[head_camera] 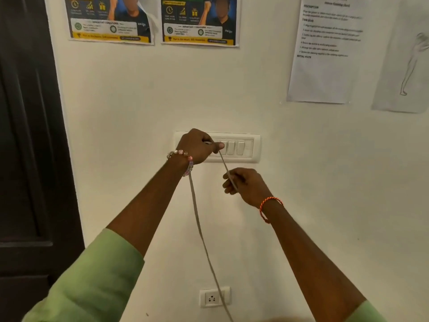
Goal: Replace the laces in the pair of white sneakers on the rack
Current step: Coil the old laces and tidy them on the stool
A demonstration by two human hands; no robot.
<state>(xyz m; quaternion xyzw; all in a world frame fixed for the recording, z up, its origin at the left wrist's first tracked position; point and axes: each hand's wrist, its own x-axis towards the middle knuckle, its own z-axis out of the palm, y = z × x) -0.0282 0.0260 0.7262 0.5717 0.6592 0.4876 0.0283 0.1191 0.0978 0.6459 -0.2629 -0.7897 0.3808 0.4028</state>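
Observation:
A long pale grey shoelace (200, 231) is held up in front of the wall. My left hand (197, 145) grips it with curled fingers at the level of the switch plate. From there a short stretch slants down to my right hand (246, 184), which pinches it. The longer part hangs from below my left wrist down past the wall socket and out of the bottom of the view. No sneakers and no rack are in sight.
A white switch plate (241, 148) is on the wall behind my left hand. A wall socket (214, 297) sits lower down. A dark door (25, 147) is at the left. Posters (199, 22) and printed sheets (325, 54) hang above.

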